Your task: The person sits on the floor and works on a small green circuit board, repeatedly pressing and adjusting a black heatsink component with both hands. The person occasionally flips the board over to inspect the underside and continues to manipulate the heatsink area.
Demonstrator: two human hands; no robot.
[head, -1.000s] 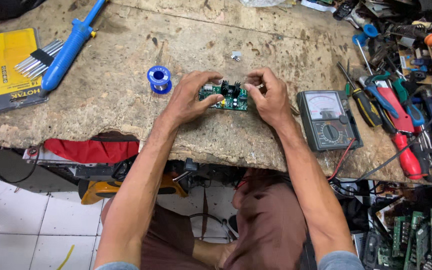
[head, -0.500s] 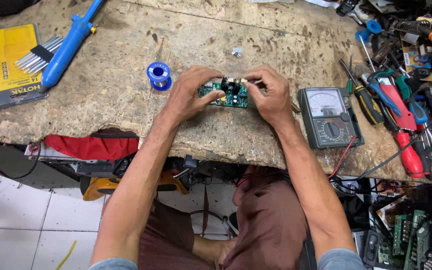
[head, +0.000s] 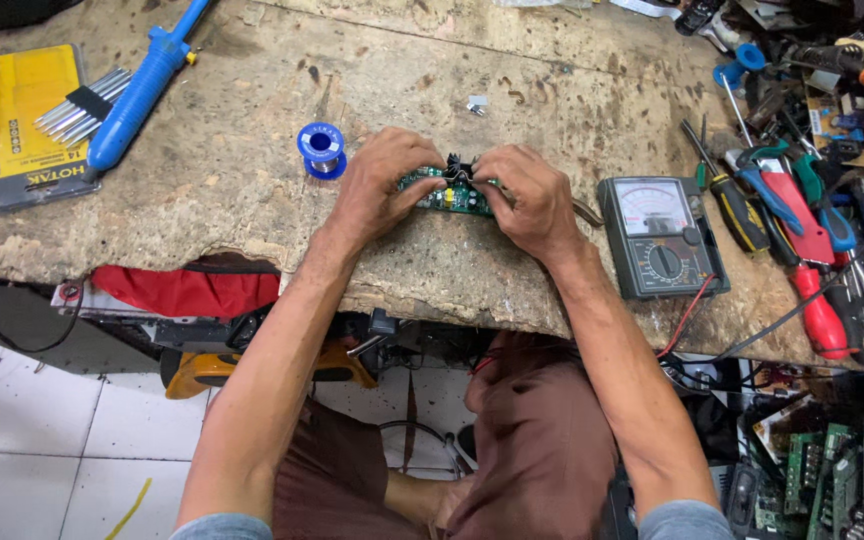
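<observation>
- Two bare hands close on a small green circuit board (head: 449, 192) near the front edge of a worn, pitted wooden workbench (head: 252, 210).
- The left hand (head: 377, 185) curls its fingers over the board's left end, gripping it from above.
- The right hand (head: 530, 195) clamps the board's right end, fingertips pinched at a black component standing on top of the board.
- A blue spool of solder wire (head: 321, 148) sits just beside the left hand, apart from it.
- A grey analogue multimeter with a black dial (head: 660, 236) lies near the right hand.
- A blue plastic desoldering pump (head: 142, 85) rests at an angle well to the left, next to a yellow card pack of tools (head: 20, 125).
- Red-handled screwdrivers and pliers (head: 802, 240) crowd the bench's right side.
</observation>
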